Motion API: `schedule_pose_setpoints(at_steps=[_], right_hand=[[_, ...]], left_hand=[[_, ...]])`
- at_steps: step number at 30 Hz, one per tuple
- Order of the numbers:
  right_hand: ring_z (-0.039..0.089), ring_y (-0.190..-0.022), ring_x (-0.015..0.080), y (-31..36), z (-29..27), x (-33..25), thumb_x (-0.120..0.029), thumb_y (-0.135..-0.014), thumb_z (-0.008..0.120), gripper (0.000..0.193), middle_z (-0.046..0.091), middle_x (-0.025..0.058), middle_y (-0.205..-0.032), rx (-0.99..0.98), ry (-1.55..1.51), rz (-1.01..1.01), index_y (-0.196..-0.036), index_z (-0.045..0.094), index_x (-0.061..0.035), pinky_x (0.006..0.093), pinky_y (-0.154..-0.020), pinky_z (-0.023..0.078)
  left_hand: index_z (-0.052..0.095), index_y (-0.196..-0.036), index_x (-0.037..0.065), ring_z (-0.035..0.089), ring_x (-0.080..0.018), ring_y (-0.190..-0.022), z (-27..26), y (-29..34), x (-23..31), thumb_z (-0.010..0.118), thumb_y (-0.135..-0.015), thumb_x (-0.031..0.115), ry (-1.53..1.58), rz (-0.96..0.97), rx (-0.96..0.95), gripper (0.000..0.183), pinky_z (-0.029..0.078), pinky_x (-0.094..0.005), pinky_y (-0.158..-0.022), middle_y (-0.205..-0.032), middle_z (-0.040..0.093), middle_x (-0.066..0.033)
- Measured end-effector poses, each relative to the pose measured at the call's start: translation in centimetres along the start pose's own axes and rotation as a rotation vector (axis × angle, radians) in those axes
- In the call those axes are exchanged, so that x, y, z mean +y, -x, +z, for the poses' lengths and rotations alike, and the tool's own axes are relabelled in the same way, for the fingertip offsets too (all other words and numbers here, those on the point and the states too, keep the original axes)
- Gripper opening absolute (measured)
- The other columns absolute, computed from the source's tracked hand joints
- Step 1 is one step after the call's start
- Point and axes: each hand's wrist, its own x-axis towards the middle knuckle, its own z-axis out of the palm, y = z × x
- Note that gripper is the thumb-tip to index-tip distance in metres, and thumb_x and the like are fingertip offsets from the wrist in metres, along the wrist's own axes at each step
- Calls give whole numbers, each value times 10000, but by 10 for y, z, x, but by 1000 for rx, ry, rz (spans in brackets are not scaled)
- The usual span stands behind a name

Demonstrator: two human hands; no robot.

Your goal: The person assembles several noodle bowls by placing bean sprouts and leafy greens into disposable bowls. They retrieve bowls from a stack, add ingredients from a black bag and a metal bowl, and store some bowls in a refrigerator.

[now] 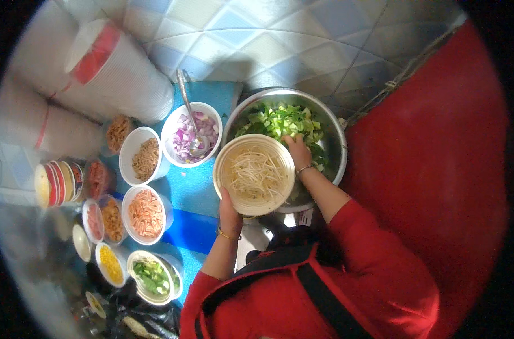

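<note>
My left hand (230, 217) grips the near left rim of a cream round bowl (218, 164), thumb on the edge. Thin, pale strands that look like bean sprouts (258, 172) lie inside. The bowl is held over the near left part of a big steel basin (340, 133), hiding some of it. Chopped green leaves and stalks (282, 120) fill the basin. My right hand (298, 151) reaches down into these greens just right of the bowl, its fingers bunched on them and the tips partly hidden.
Left of the basin, a blue board (192, 192) carries a tub of diced red onion (183, 138) with a spoon (186, 99). Tubs of shredded meat (145, 158), pink strips (145, 212) and cut greens (150, 277) line its left side. Stacked white cups (127, 73) lean behind; a red surface (421, 141) rises right.
</note>
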Motion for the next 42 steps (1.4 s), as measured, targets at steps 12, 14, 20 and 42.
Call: schedule_pose_setpoints(at_steps=[12, 14, 20, 42], right_hand=[[589, -900, 290, 19, -113, -32, -292, -735, 681, 356, 621, 173, -953, 490, -416, -108, -958, 640, -18, 364, -812, 453], [604, -822, 242, 29, -128, -54, -217, -725, 699, 323, 639, 140, -914, 447, -623, -201, -946, 633, 9, 315, -769, 460], [568, -969, 302, 73, -114, -132, -310, -680, 732, 363, 550, 166, -1104, 144, -274, -858, -944, 659, -73, 365, -811, 469], [533, -1013, 205, 144, -114, -228, -93, -841, 535, 296, 574, 116, -1077, -119, -377, -890, -1123, 527, -5, 316, -884, 406]], left_hand=[[363, -1283, -35, 506, -202, -1071, 1, -2, 0, 309, -964, 388, -146, 36, 12, 532, 402, -308, -904, -1213, 498, -146], [396, -1277, -21, 522, -209, -1055, 6, -2, -2, 284, -952, 460, -304, 170, 73, 592, 404, -306, -904, -1192, 526, -140], [330, -1304, -38, 436, -256, -1139, 10, 2, 11, 323, -962, 352, -385, 227, 66, 518, 333, -324, -969, -1265, 439, -176], [422, -1226, -63, 465, -197, -1074, -50, 145, 87, 329, -965, 370, -265, 512, 341, 515, 359, -320, -942, -1166, 525, -153]])
